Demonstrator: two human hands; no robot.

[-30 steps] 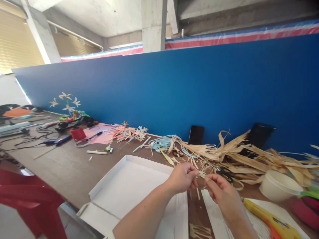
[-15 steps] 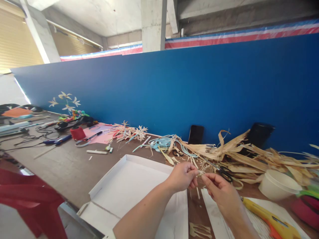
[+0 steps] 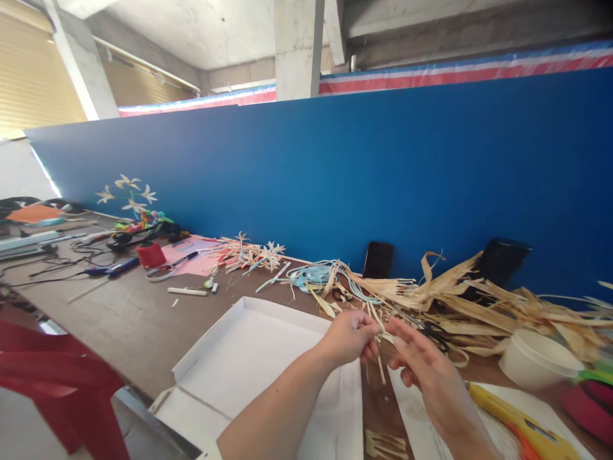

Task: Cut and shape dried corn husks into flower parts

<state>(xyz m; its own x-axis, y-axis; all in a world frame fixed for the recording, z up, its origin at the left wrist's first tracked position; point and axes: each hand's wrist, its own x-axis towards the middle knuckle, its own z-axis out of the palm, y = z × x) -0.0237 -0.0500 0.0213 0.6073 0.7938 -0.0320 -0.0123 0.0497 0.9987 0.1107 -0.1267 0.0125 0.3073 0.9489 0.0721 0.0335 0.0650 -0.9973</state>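
Above the right edge of an open white box [image 3: 268, 358], my left hand [image 3: 352, 337] is closed in a pinch. A thin pale strip [image 3: 386, 334], perhaps dried husk, shows at its fingertips; most of it is hidden. My right hand [image 3: 428, 377] faces it from the right, fingers apart and holding nothing I can see, its fingertips close to the strip. Behind both hands lie dried husk strips [image 3: 460, 300] and black-handled scissors [image 3: 437, 335]. Some cut husk pieces [image 3: 384, 444] rest on the brown table [image 3: 119, 319] below.
A yellow glue gun [image 3: 522, 421] lies on white sheets at the right, near a cream tub [image 3: 541, 358]. A phone [image 3: 378, 260] leans on the blue partition [image 3: 306, 179]. Leftward are husk flowers [image 3: 253, 252], a red thread spool [image 3: 151, 254], cables and a red chair [image 3: 57, 383].
My right hand's fingers have parted from their pinch at the strip and drawn slightly away. My left hand stays closed in nearly the same place.
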